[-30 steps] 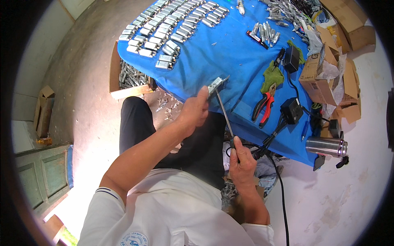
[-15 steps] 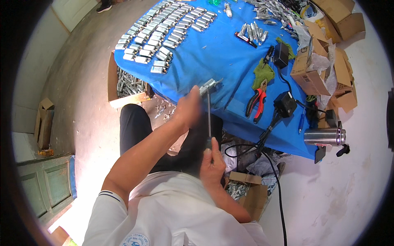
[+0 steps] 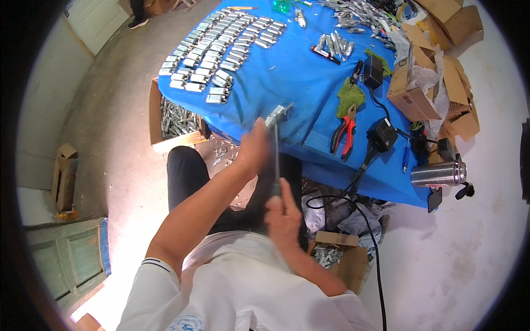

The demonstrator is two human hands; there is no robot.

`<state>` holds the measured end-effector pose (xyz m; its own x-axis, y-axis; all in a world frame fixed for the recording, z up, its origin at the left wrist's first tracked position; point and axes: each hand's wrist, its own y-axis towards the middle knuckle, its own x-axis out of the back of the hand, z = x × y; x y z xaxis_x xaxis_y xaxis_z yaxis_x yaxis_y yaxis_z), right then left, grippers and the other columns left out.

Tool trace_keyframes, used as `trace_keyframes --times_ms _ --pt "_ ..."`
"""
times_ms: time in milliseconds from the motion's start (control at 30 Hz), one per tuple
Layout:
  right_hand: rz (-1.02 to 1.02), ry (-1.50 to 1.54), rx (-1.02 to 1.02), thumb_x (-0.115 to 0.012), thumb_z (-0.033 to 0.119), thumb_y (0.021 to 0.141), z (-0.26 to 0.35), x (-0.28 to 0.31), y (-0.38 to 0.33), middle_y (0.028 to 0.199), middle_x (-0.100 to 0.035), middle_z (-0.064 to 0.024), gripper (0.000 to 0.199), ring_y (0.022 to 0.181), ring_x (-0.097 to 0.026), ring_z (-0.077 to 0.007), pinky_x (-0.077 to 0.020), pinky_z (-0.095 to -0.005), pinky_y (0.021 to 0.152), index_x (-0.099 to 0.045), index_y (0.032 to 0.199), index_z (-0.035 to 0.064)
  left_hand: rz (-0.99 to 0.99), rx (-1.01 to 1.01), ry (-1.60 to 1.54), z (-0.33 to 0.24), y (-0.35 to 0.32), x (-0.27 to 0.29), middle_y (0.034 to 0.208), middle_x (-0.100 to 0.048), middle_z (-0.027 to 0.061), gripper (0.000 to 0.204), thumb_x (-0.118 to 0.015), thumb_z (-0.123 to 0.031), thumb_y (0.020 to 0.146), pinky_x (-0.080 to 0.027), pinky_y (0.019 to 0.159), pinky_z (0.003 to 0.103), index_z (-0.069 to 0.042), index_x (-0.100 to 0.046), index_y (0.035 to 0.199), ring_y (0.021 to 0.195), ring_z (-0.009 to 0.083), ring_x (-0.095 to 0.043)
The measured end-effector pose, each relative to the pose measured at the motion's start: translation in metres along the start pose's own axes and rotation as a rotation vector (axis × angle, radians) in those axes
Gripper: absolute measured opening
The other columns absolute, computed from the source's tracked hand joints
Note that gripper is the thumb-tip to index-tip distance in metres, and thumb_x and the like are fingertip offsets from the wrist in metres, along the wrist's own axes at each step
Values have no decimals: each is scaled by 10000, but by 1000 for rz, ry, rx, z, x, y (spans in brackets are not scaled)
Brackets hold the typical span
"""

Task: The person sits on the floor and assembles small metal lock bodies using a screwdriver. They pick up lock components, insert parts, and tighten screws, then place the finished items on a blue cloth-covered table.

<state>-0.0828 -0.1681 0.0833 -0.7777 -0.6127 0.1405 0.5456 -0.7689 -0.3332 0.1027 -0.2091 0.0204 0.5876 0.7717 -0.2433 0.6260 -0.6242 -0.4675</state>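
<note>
Close to the near edge of the blue-covered table [image 3: 301, 91], my left hand [image 3: 254, 150] is closed around a small silvery metal part [image 3: 276, 115]. My right hand [image 3: 284, 219] grips the dark handle of a screwdriver [image 3: 277, 157], one finger stretched along it. The long thin shaft points away from me, and its far end meets the metal part; the exact contact is too small to make out. Both hands are slightly blurred. Rows of similar silvery metal parts [image 3: 216, 52] lie on the table beyond my left hand.
Red-handled pliers [image 3: 345, 137] lie on the right, near black power adapters [image 3: 382, 134] with cables. A steel flask [image 3: 439, 173] lies at the right edge. Cardboard boxes [image 3: 414, 94] stand behind it. A box of metal pieces [image 3: 157, 118] sits below the table's left side.
My right hand has shifted its grip on the screwdriver, a finger now reaching up along the handle. My left hand still holds the metal part. The view has shifted slightly.
</note>
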Motion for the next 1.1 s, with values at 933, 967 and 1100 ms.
trace_keyframes --times_ms 933,967,1100 --pt "22 -884 654 -674 66 800 84 109 49 834 -654 -103 357 693 -639 -264 -504 -345 615 -668 1151 133 165 313 -145 -27 -19 13 606 -409 1 549 -426 -604 909 -254 423 283 -78 -497 767 471 119 -358" --pt "23 -879 636 -672 64 801 85 110 49 836 -655 -102 356 692 -637 -264 -503 -342 615 -668 1151 131 151 305 -159 -30 -22 10 590 -366 -19 536 -443 -615 901 -213 418 271 -103 -457 743 456 103 -309" --pt "22 -848 587 -666 55 806 88 111 50 847 -659 -103 350 684 -631 -262 -498 -328 619 -669 1149 125 134 293 -176 -34 -25 7 552 -289 -56 536 -474 -638 887 -147 407 253 -143 -394 697 424 77 -225"
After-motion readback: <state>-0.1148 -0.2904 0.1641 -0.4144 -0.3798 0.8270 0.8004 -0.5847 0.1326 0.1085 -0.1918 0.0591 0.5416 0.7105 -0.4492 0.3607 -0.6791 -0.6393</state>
